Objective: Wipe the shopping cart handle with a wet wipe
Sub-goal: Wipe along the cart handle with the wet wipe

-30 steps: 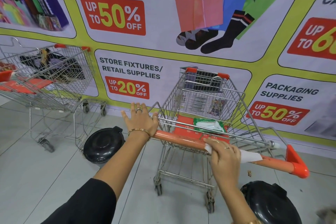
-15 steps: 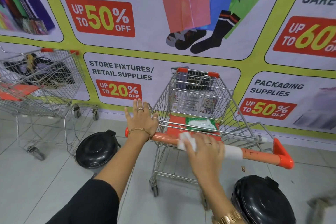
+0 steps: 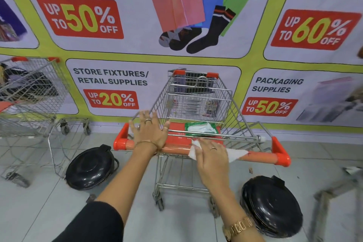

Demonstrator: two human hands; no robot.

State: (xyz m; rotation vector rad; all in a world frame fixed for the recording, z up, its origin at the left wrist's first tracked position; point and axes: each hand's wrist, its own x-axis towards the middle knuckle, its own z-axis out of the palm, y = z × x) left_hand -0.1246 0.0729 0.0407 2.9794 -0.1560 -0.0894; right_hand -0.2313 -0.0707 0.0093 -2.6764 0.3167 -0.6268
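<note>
Cart basket (image 3: 198,96): shiny bare metal wire. Handle (image 3: 259,157): smooth orange plastic, semi-gloss. Wipe (image 3: 234,154): thin white cloth-like sheet. Bin lids (image 3: 273,205): glossy black plastic. Floor (image 3: 29,212): smooth pale tiles.

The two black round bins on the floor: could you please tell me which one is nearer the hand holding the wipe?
The bin at lower right, beside the right hand pressing the wipe; the other bin sits left of the cart.

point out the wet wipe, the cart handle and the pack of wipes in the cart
wet wipe (image 3: 234,154): head view, its bare right end lying on the bar.
cart handle (image 3: 261,157): head view, orange bar right of the wipe.
pack of wipes (image 3: 200,128): head view, white label on the green pack.
</note>
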